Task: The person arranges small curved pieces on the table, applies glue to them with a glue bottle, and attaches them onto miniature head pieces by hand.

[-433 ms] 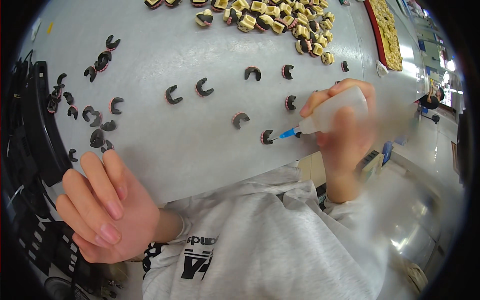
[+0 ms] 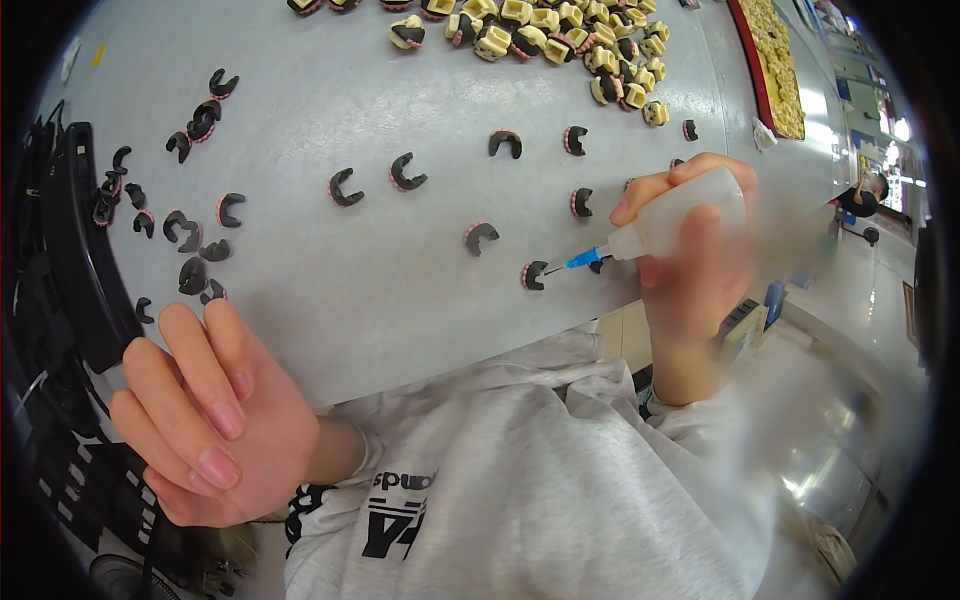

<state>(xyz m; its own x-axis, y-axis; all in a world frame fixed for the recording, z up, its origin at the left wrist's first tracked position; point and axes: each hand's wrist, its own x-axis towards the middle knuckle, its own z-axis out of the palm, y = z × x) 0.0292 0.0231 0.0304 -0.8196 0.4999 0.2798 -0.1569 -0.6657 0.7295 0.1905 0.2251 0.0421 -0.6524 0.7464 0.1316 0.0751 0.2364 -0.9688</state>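
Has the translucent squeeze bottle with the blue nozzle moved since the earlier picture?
No. The translucent squeeze bottle keeps its nozzle at the same small black C-shaped piece on the grey table.

Your table (image 2: 400, 300) has open room along its near edge and middle. Black C-shaped clips (image 2: 190, 240) crowd the left edge; cream-coloured parts (image 2: 560, 40) block the far edge.

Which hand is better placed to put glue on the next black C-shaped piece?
The right hand. It holds the squeeze bottle, whose blue nozzle is at a C-shaped piece. The left hand is open and empty at the table edge.
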